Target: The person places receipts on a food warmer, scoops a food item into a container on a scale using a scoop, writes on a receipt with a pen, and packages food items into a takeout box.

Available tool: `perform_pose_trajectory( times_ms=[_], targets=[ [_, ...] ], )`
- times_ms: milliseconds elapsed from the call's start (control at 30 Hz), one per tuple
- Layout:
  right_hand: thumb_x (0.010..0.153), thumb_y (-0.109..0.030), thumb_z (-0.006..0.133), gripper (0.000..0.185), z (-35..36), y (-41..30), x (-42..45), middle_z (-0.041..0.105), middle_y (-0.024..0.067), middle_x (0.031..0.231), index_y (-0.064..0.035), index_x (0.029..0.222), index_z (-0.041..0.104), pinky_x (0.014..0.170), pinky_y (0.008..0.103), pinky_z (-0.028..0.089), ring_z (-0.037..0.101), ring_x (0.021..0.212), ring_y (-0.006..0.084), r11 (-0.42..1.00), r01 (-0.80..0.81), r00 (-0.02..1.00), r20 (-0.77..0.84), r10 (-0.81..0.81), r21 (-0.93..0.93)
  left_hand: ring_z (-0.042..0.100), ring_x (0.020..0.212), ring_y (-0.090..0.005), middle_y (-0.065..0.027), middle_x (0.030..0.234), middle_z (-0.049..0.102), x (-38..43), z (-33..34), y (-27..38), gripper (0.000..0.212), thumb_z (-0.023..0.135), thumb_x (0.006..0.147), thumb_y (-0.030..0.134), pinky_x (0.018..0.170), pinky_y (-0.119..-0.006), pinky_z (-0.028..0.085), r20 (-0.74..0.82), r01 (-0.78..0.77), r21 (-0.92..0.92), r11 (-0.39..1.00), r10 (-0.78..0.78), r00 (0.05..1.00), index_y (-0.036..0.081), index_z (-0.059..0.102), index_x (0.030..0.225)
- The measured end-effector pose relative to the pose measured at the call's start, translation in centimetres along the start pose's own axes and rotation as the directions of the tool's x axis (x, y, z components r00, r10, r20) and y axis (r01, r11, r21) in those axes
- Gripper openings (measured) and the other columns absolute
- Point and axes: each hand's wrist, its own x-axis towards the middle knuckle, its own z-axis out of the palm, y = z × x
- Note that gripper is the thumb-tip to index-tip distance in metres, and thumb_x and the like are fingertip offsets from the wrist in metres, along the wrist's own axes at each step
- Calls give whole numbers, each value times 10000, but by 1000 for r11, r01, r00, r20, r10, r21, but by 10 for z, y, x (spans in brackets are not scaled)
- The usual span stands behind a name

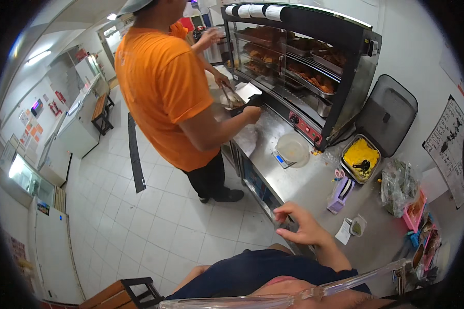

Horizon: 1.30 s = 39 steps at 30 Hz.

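My right hand (pixel 299 226) is raised over the front edge of the steel counter (pixel 294 193), thumb and fingers apart and curved, with nothing in it. My left hand is out of view. Nearest to my right hand on the counter are a purple tape dispenser (pixel 340 195), a white paper slip (pixel 344 231) and a small clear tub (pixel 358 226) with green contents. Scissors (pixel 339 174) lie behind the dispenser. Farther back, a clear round container (pixel 292 147) rests on a small digital scale (pixel 284 159).
A person in an orange shirt (pixel 158 92) works ahead with metal tongs (pixel 228 94). A glass food warmer (pixel 286 58) holds trays of food. Yellow food fills a lidded container (pixel 360 154). A plastic bag (pixel 400 187) lies at the right. A wooden bench (pixel 104 295) stands at lower left.
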Motion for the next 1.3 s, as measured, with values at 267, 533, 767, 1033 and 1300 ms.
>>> perform_pose_trajectory(
  times_ms=[267,533,767,1033,1300],
  targets=[
    [787,-361,660,552,-17,131,-72,576,223,1099,-58,1228,523,886,433,438,545,1035,392,394,-592,540,16,841,-703,614,907,-380,-219,909,654,30,-59,19,443,491,873,401,821,-452,462,-23,-1,30,1000,2,1000,-7,663,895],
    [802,-345,647,544,-54,195,-28,593,239,1120,16,1196,548,916,427,432,554,1043,392,528,-517,716,-3,698,-674,615,918,-383,-224,914,657,69,-114,69,464,494,874,420,826,-452,462,-92,-9,136,991,22,996,-7,675,879],
    [894,-280,576,425,-84,209,57,632,162,1096,-11,1222,543,845,338,478,609,982,245,742,-626,771,-48,635,-238,616,928,-386,-227,919,659,119,-150,120,483,497,876,437,831,-451,462,-144,-40,352,935,97,985,-7,685,866],
    [927,-272,546,548,-118,174,199,460,155,1336,-69,1390,334,922,375,452,511,1145,247,938,-34,963,-241,124,344,640,881,-331,-191,888,676,63,-236,237,489,518,876,452,792,-404,475,-177,-397,236,887,441,880,-6,688,865],
    [929,-226,532,539,-122,162,249,315,65,1462,-78,1406,329,1013,386,374,382,1272,243,978,-43,917,-381,121,205,600,837,-231,-130,878,654,27,-268,290,464,527,901,449,754,-345,450,-132,-579,36,815,578,805,1,647,915]
  ],
)
